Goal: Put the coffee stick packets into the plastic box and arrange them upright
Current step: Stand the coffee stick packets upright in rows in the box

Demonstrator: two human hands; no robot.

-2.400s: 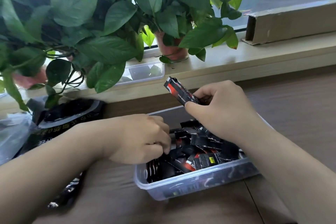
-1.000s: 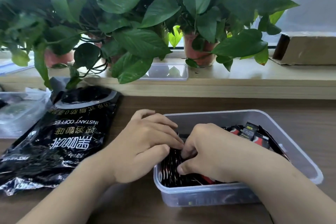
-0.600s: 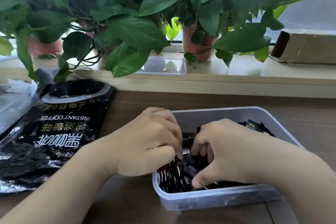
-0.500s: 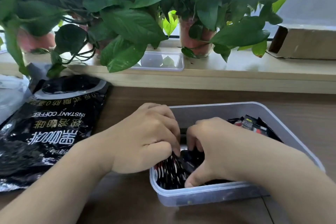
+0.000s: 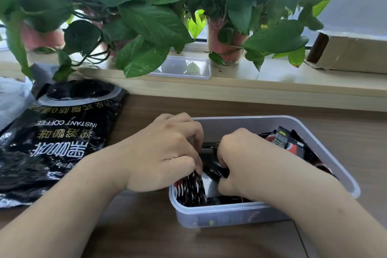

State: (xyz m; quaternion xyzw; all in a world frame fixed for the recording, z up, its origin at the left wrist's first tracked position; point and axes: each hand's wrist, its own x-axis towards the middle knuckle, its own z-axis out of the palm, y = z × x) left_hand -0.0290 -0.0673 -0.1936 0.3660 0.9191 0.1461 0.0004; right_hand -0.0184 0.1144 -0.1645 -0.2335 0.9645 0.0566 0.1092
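A clear plastic box (image 5: 326, 146) sits on the wooden table in front of me. A row of black and red coffee stick packets (image 5: 189, 190) stands upright against its left wall. My left hand (image 5: 159, 153) curls over the box's left rim and grips the tops of that row. My right hand (image 5: 243, 165) reaches into the middle of the box, fingers curled round a dark packet (image 5: 215, 172) lying beside the row. More loose packets (image 5: 287, 142) lie jumbled at the right end, partly hidden by my right forearm.
A big black instant coffee bag (image 5: 58, 138) lies flat to the left of the box. A clear lid (image 5: 182, 68) and potted plants (image 5: 224, 42) sit on the wooden sill behind. A cardboard box (image 5: 351, 54) is at the far right.
My right hand brought a raised packet down into the box and now works beside the upright row. My left hand stays on the row's tops. The view shifted toward the coffee bag.
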